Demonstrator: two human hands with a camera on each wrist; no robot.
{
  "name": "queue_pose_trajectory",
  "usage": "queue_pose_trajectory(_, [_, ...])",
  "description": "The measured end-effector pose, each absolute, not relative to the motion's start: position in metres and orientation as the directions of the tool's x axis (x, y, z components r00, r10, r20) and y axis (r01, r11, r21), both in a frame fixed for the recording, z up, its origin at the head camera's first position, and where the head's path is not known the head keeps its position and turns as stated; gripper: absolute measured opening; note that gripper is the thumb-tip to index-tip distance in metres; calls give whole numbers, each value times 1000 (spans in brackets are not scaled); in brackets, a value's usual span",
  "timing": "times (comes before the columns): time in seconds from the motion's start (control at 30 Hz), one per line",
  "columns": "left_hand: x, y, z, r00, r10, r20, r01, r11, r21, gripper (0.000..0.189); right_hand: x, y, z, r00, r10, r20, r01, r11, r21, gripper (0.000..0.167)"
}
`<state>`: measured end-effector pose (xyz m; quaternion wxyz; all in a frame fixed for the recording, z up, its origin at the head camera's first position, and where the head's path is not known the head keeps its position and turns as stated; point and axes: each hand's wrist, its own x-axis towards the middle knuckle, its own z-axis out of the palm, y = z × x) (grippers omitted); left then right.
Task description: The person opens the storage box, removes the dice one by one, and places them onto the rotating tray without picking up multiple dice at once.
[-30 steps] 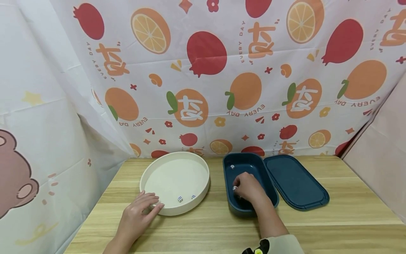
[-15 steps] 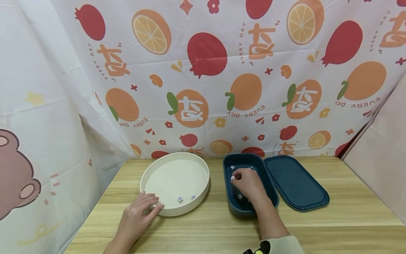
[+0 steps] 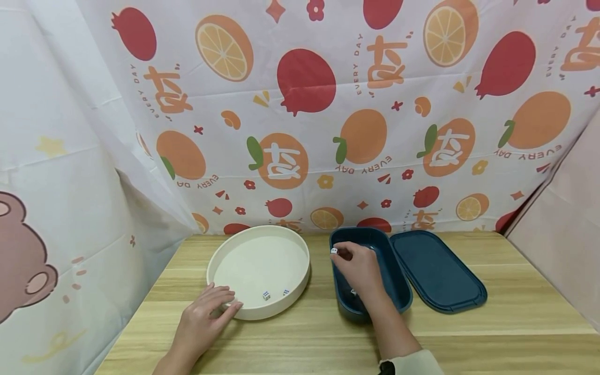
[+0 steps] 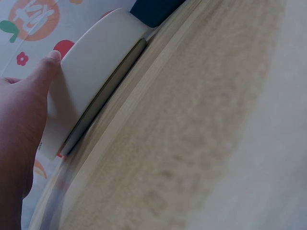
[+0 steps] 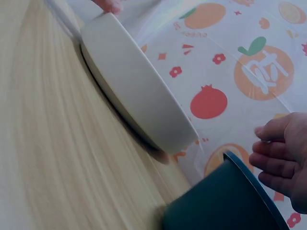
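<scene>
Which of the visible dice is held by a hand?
The die pinched by the right hand, near the left edge of the dark blue box. Others lie unheld: two dice in the cream tray, one in the box.

left hand [image 3: 202, 312] lower left, fingers [image 3: 224, 293] pretty relaxed, right hand [image 3: 362, 266] lower right of centre, doing a little pinch

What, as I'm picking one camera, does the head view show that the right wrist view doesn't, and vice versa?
Of these two, only the head view clearly shows two dice in the cream tray, the die pinched by the right hand, and the blue lid. Only the right wrist view shows the dark gap under the tray's wall. Both show the two hands, tray, blue box, wooden table and fruit-print cloth.
</scene>
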<state>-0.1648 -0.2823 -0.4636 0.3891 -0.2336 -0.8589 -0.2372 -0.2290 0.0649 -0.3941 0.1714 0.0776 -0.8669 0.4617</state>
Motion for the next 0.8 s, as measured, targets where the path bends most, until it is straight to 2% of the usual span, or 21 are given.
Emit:
queue_pose_trajectory(0.2, [-165, -283, -463, -596, 214, 774, 585, 775, 237, 18, -223, 46, -397, -931, 53, 362, -323, 347, -881, 17])
queue_pose_trajectory(0.3, [-164, -282, -463, -592, 216, 777, 586, 776, 231, 18, -219, 36, -398, -950, 60, 308, -291, 198, -936, 18])
queue_pose_trajectory(0.4, [-164, -282, -462, -589, 218, 778, 587, 777, 226, 18, -215, 26, -399, -964, 38, 263, -258, 111, -960, 19])
queue_pose_trajectory(0.57, [-163, -282, -461, -592, 218, 776, 585, 778, 228, 18, -207, 12, -402, -969, -38, 245, -248, 92, -964, 21])
queue_pose_trajectory(0.8, [-163, -281, -462, -591, 217, 777, 585, 778, 228, 17, -200, 2, -412, -952, -153, 265, -287, 146, -947, 22])
